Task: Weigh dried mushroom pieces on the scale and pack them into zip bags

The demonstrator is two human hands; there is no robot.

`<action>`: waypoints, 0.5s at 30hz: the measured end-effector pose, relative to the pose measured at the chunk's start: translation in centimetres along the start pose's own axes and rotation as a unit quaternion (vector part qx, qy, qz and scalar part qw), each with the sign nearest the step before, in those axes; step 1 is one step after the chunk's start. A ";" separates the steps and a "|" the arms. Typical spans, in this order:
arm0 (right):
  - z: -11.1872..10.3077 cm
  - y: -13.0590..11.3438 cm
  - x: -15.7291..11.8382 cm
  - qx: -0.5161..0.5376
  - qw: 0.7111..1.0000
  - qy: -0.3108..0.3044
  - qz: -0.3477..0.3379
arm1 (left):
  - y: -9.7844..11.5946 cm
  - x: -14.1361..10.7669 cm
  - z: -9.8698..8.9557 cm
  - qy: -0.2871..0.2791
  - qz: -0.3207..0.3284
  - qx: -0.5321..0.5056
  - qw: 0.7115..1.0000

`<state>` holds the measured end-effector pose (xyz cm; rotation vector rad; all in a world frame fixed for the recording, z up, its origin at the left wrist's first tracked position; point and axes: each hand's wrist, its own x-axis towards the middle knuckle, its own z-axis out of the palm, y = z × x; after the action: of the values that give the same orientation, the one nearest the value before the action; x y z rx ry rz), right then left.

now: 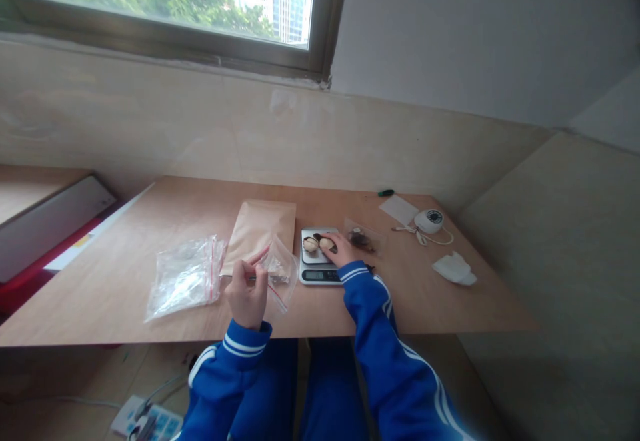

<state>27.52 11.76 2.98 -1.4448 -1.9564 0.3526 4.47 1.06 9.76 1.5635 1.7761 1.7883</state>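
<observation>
My left hand (pixel 247 293) pinches the edge of a clear zip bag (pixel 283 271) with a red seal line, in front of a brown paper envelope (pixel 265 224). A digital scale (pixel 317 275) lies to the right of that bag. On its plate rest pale, round items with dark parts (pixel 311 245). My right hand (pixel 341 249) reaches over the plate from the right, its fingers closed around another pale round item (pixel 327 244).
Clear zip bags (pixel 185 277) lie at left. Right of the scale are a small bag with dark contents (pixel 363 237), a green-handled screwdriver (pixel 386 193), white paper (pixel 399 209), a white camera-like device (pixel 430 221) with a cable, and crumpled tissue (pixel 455 268).
</observation>
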 end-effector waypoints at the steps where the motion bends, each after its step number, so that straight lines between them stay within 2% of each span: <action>1: -0.1 0.0 0.0 0.010 1.000 0.017 0.007 | 0.0 0.0 0.3 0.005 -0.012 -0.005 1.000; 6: -0.8 -0.3 -0.1 0.040 0.994 0.082 0.065 | 0.1 0.0 1.7 0.002 -0.039 0.012 0.999; 9: -1.6 -1.2 -0.1 0.124 0.980 0.119 0.100 | 0.3 0.1 2.3 -0.014 -0.039 0.009 0.999; 12: -2.7 -3.3 -0.1 0.249 0.950 0.144 0.122 | 0.5 0.2 2.9 -0.029 -0.035 0.006 0.999; 15: -4.5 -6.9 -0.2 0.341 0.920 0.156 0.112 | 0.7 0.2 3.4 -0.059 -0.031 0.005 0.998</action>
<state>25.39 8.38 10.14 -1.1597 -1.2276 0.7684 7.30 3.15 9.55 1.5652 1.7626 1.6261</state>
